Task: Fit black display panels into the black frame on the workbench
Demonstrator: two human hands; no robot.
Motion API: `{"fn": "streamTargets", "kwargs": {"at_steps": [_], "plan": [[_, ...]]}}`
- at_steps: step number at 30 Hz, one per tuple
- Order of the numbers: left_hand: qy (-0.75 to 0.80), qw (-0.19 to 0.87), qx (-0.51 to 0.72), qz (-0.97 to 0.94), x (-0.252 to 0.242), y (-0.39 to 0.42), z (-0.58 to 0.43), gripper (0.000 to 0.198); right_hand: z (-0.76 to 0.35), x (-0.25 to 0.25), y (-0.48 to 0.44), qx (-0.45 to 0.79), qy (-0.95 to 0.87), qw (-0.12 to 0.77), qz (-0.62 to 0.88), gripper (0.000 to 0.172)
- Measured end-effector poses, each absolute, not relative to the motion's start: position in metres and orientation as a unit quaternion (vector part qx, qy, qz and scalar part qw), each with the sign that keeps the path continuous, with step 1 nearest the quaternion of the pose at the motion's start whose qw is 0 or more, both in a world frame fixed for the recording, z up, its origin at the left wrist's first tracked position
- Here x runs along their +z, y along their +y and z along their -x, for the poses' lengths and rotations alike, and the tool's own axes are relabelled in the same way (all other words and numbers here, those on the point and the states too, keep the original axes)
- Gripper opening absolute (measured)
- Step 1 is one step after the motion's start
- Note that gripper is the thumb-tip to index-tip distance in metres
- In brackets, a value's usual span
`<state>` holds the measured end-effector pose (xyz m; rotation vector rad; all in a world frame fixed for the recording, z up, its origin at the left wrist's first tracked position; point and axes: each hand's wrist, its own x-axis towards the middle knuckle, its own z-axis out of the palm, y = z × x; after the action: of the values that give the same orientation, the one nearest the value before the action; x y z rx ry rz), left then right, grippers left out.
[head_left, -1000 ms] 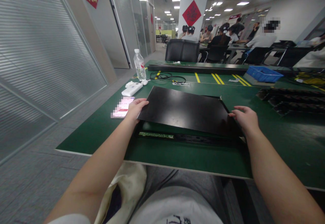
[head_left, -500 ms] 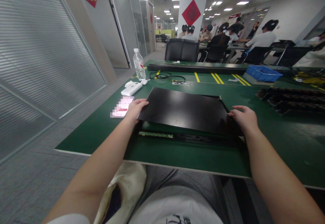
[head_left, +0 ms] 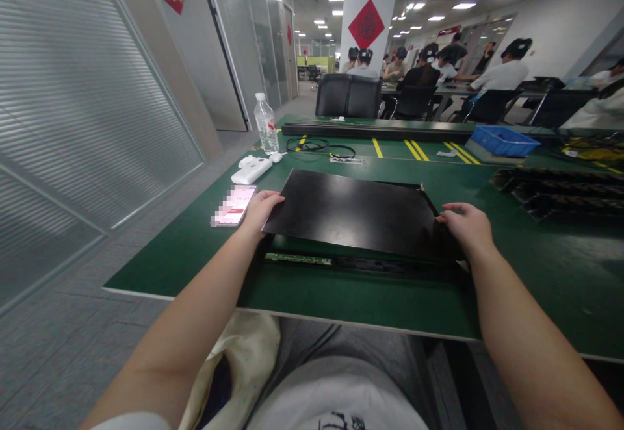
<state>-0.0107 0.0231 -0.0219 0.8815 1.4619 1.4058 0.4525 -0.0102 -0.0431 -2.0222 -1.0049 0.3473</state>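
Both hands are on the black panel (head_left: 351, 212). The left hand (head_left: 260, 209) has its fingers curled around the near-left corner, and the right hand (head_left: 465, 225) grips the near-right corner the same way. The panel lies mid-surface (head_left: 341, 300), directly ahead. Its near edge is tilted up and its far edge is down on the black frame (head_left: 390, 266) beneath. A green circuit strip (head_left: 298, 258) shows in the gap.

Progress, as I judge it: the panel is half lifted and hinged on its back edge, neither seated flat nor clear of the frame. The rest of the lift or lowering remains.

A phone (head_left: 234, 204) sits just beside the left hand. A water bottle (head_left: 266, 123), cables (head_left: 322, 147) and a blue bin (head_left: 504, 141) sit well beyond. People are seated at the far tables.
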Motion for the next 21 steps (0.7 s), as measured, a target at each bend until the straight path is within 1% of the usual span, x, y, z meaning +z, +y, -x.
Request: {"fn": "streamTargets", "kwargs": {"at_steps": [5,9,15,21], "plan": [[0.601,0.437,0.567,-0.356,-0.021,0.023,0.01,0.024,-0.456,-0.045,-0.009,0.134,-0.415,0.415,0.799,0.027],[0.6,0.445,0.565,-0.351,-0.021,0.023,0.01,0.027,-0.458,-0.046,-0.009,0.131,-0.416,0.406,0.803,0.028],[0.588,0.458,0.568,-0.349,-0.021,0.023,0.011,0.03,-0.454,-0.04,-0.012,0.124,-0.42,0.404,0.803,0.024],[0.587,0.463,0.569,-0.343,-0.022,0.023,0.012,0.029,-0.448,-0.034,-0.015,0.116,-0.424,0.369,0.819,0.022]]}}
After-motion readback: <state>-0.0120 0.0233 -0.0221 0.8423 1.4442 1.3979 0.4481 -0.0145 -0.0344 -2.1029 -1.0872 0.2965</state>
